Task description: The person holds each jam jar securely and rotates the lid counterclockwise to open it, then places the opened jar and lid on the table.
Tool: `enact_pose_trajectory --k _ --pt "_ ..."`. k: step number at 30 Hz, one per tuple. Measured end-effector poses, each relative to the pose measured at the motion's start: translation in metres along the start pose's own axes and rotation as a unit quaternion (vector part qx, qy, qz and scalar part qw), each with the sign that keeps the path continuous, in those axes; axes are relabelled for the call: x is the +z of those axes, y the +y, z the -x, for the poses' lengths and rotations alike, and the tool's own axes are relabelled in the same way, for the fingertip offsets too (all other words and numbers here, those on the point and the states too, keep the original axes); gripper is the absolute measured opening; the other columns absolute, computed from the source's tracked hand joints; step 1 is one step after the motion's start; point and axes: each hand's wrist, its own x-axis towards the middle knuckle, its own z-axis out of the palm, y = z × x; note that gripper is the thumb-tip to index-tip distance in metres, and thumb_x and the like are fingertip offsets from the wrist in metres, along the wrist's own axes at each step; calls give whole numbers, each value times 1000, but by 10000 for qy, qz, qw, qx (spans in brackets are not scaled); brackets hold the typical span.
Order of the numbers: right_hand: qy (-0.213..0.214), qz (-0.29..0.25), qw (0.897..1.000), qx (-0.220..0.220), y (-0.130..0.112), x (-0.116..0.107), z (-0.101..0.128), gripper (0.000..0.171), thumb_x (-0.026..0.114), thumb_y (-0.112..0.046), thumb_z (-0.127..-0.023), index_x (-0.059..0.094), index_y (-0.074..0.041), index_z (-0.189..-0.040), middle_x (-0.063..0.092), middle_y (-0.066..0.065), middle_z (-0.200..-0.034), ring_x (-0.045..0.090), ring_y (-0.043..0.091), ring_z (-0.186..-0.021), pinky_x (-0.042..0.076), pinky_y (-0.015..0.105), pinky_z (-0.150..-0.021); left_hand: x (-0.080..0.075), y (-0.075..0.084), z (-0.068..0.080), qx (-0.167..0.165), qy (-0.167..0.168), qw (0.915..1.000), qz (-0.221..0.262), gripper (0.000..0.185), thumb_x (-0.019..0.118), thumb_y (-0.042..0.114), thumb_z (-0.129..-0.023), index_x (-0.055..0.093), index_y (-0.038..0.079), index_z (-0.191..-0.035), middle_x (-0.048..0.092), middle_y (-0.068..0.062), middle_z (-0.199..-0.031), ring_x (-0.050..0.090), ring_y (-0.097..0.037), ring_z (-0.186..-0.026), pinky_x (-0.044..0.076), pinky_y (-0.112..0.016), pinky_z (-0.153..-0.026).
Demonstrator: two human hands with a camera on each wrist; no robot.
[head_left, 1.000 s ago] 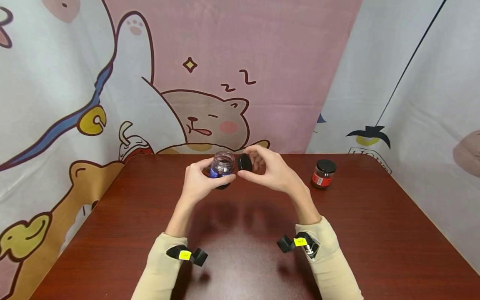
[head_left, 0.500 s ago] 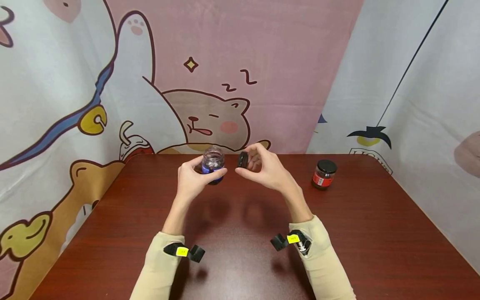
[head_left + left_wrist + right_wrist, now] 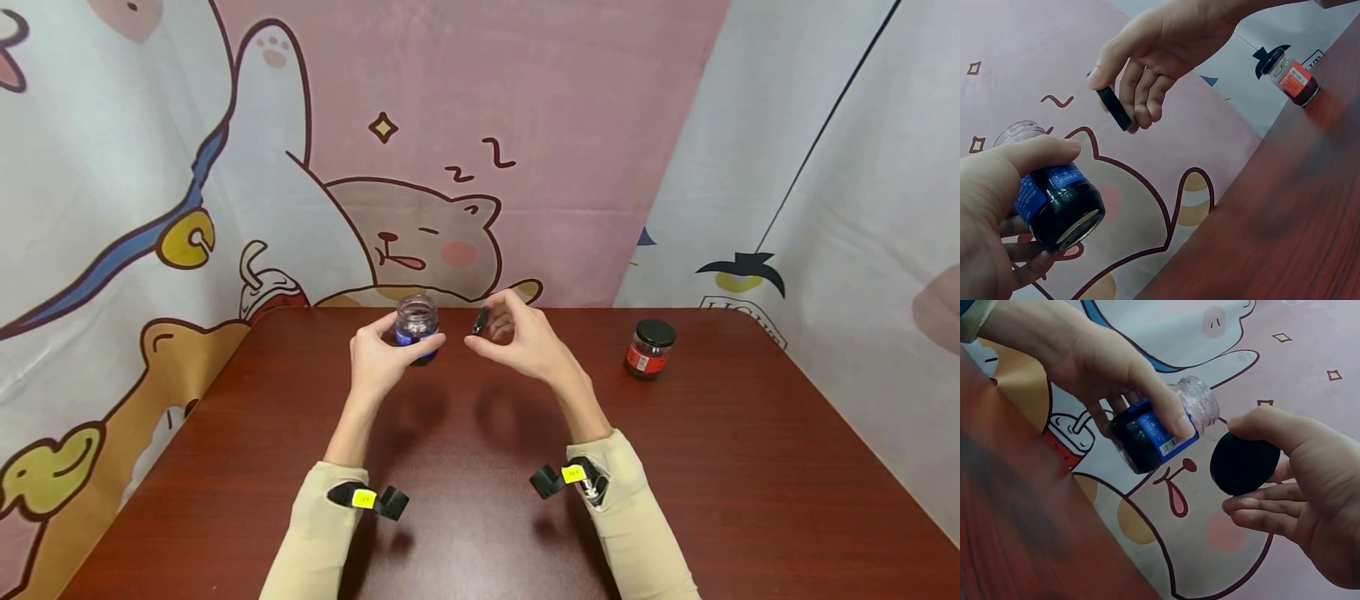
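Observation:
An uncapped glass jar [image 3: 417,317] with a blue label and dark contents is gripped by my left hand [image 3: 380,360], thumb across its near side, held above the table. In the right wrist view the bare threaded neck of the jar [image 3: 1199,400] shows. My right hand [image 3: 525,340] pinches a round black lid [image 3: 1114,108] by its edge, a short gap to the right of the jar. The lid is seen edge-on in the head view and broad face on in the right wrist view.
A second jar [image 3: 649,349] with a red label and black lid stands upright on the right of the dark red wooden table [image 3: 750,467]. Behind the table hangs a cartoon-printed curtain [image 3: 570,150].
Both hands have shifted left, the jar further than the lid, so the gap between them has widened. The lid has turned from showing its face to nearly edge-on in the head view.

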Motion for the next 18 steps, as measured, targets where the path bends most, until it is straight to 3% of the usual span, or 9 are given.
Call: enact_pose_trajectory --k 8,18 --pt "33 -78 9999 134 9 12 -2 47 82 -25 -86 61 -9 -125 67 4 -92 65 17 -82 55 45 -78 0 -7 -2 -154 -2 9999 -30 54 93 43 -70 77 13 -112 75 -3 -94 68 -16 -83 53 -36 -71" --pt "20 130 9995 282 24 25 -3 46 83 -25 -84 62 -5 -121 67 4 -90 65 16 -81 55 32 -75 -1 -17 -2 -390 0 9991 -169 55 93 43 -70 76 13 -112 75 -4 -95 68 -19 -86 52 -37 -73"
